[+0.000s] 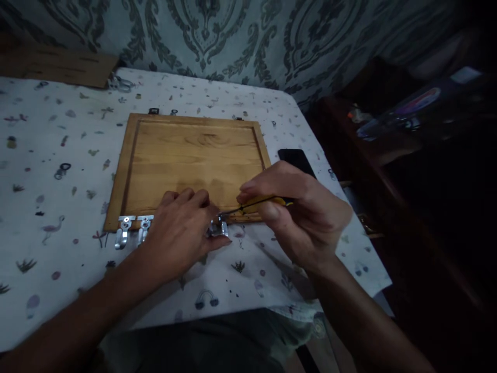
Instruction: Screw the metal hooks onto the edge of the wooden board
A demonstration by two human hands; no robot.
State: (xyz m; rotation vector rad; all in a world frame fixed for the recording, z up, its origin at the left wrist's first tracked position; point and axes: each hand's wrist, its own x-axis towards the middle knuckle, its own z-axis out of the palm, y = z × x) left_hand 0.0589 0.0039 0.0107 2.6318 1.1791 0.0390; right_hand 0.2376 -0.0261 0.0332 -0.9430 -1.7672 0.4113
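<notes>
A framed wooden panel [198,155] lies flat on the table. Along its near edge sit metal hooks, among them one at the far left [123,232] and a second [143,228] beside it. My left hand [180,223] rests on that edge, its thumb and fingers closed around another metal hook [223,228]. In my right hand [303,212] is a screwdriver with a yellow and black handle [262,204], gripped between thumb and fingers. Its thin shaft points left, and the tip meets the hook held by my left hand. The screw itself is too small to make out.
A white patterned cloth covers the table [50,181]. A black phone [297,161] lies right of the panel. At the back left are a cardboard piece [62,65] and more metal hooks [120,83]. A plastic bottle [411,106] lies on dark furniture to the right.
</notes>
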